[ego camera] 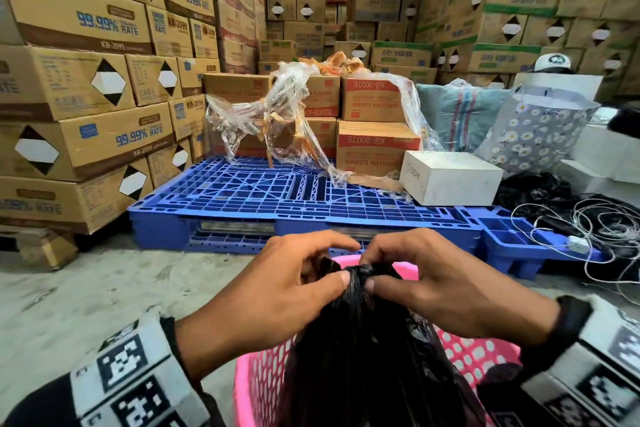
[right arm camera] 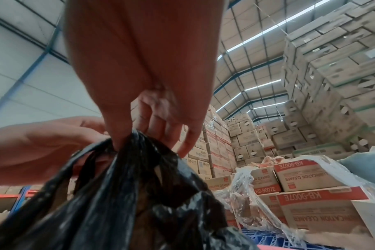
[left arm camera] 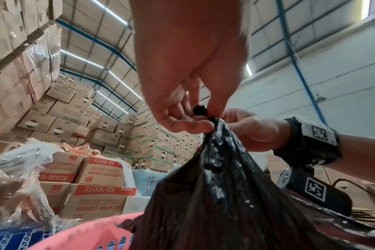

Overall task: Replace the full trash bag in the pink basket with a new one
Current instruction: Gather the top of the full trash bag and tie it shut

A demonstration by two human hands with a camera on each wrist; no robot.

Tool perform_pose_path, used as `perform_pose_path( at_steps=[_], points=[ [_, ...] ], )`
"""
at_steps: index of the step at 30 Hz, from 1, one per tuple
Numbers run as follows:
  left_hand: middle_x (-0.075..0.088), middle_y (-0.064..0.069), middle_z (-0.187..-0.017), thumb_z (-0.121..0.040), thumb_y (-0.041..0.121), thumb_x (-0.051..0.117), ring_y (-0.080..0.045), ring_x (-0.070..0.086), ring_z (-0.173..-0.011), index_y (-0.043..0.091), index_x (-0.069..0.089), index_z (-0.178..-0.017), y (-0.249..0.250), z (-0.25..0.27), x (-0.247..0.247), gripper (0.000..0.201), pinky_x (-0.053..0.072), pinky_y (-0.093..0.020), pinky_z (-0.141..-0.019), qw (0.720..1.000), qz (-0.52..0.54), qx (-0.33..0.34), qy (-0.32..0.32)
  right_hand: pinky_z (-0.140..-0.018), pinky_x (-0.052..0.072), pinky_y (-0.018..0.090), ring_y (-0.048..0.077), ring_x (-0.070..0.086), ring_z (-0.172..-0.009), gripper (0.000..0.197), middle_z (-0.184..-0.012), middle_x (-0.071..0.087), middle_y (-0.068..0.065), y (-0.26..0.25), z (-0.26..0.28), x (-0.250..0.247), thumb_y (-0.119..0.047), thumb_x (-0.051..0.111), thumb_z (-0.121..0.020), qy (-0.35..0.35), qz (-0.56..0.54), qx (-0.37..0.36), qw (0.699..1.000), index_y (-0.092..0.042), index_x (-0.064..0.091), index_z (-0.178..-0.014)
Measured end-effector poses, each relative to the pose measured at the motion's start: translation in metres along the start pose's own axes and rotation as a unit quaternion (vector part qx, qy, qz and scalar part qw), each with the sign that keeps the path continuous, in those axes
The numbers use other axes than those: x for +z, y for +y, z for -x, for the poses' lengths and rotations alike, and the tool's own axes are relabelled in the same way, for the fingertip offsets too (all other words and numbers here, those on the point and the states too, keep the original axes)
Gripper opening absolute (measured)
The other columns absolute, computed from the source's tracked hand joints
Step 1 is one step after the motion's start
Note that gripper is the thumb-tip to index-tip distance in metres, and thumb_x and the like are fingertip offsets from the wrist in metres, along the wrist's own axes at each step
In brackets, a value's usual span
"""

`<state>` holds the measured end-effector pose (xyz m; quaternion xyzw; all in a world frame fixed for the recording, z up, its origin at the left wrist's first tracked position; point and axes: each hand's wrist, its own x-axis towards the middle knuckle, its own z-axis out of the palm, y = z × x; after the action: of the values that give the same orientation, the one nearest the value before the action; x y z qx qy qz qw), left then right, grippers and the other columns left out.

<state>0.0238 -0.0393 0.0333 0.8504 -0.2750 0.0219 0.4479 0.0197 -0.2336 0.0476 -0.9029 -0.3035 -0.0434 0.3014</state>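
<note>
The black bag (ego camera: 363,350) stands in the pink basket (ego camera: 485,354), its neck gathered upward above the rim. The left hand (ego camera: 277,291) pinches the gathered top between thumb and fingers. The right hand (ego camera: 446,284) pinches the same bunched top from the other side, thumb against the plastic. A blue pallet (ego camera: 277,194) lies beyond, carrying cartons (ego camera: 377,146).

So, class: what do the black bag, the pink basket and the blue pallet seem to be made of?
Black bag: thin glossy plastic film, judging by its fine creases and highlights. Pink basket: seemingly rigid moulded plastic with perforated walls. Blue pallet: likely hard moulded plastic with an open grid.
</note>
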Motion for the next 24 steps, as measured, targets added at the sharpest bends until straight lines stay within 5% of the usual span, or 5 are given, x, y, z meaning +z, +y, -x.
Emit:
perform_pose_path(
  at_steps=[4,7,13,18,24],
  points=[
    [0.066,0.000,-0.075,-0.076,0.045,0.058,-0.010,0.057,-0.067,0.023,0.071,-0.090,0.000,0.001,0.002,0.029,0.044,-0.021,-0.059,0.997,-0.062,0.050,0.013,-0.072,0.049,0.037,0.019,0.064,-0.075,0.006,-0.079,0.073,0.002,0.001,-0.001,0.000,-0.012,0.062,-0.089,-0.009,-0.038,0.017,0.999,-0.013,0.065,-0.084],
    [0.058,0.008,-0.073,-0.080,0.040,0.056,-0.004,0.051,-0.067,0.018,0.069,-0.086,-0.002,-0.001,0.002,0.026,0.034,-0.013,-0.059,0.989,-0.125,0.069,-0.021,-0.070,0.051,0.029,0.010,0.063,-0.073,0.004,-0.081,0.073,-0.004,0.004,0.000,0.001,-0.014,0.063,-0.089,-0.003,-0.001,0.006,1.000,-0.015,0.066,-0.087],
    [0.061,-0.019,-0.078,-0.087,0.030,0.059,-0.018,0.051,-0.072,0.007,0.067,-0.085,-0.007,-0.003,-0.001,0.025,0.036,-0.031,-0.070,0.990,0.093,-0.045,-0.091,-0.062,0.049,0.031,0.013,0.057,-0.067,0.012,-0.071,0.061,-0.005,0.000,0.013,0.000,-0.028,0.067,-0.079,0.121,0.050,-0.063,0.989,-0.020,0.057,-0.079],
    [0.070,-0.023,-0.097,-0.088,0.019,0.059,-0.034,0.066,-0.089,0.005,0.071,-0.091,-0.001,-0.003,0.003,0.018,0.049,-0.047,-0.086,0.984,0.137,-0.063,-0.092,-0.057,0.051,0.036,0.012,0.058,-0.060,0.021,-0.068,0.065,-0.005,-0.007,0.024,0.012,-0.039,0.066,-0.082,0.077,0.081,-0.077,0.991,-0.025,0.059,-0.094],
    [0.077,-0.005,-0.085,-0.078,0.007,0.064,-0.013,0.071,-0.084,0.005,0.074,-0.098,-0.008,-0.010,-0.004,0.022,0.056,-0.016,-0.073,0.979,0.181,-0.044,-0.086,-0.058,0.042,0.011,-0.015,0.046,-0.055,0.011,-0.065,0.055,-0.022,0.005,0.029,0.004,-0.027,0.061,-0.083,0.101,0.104,-0.053,0.988,-0.022,0.069,-0.088]
  ],
)
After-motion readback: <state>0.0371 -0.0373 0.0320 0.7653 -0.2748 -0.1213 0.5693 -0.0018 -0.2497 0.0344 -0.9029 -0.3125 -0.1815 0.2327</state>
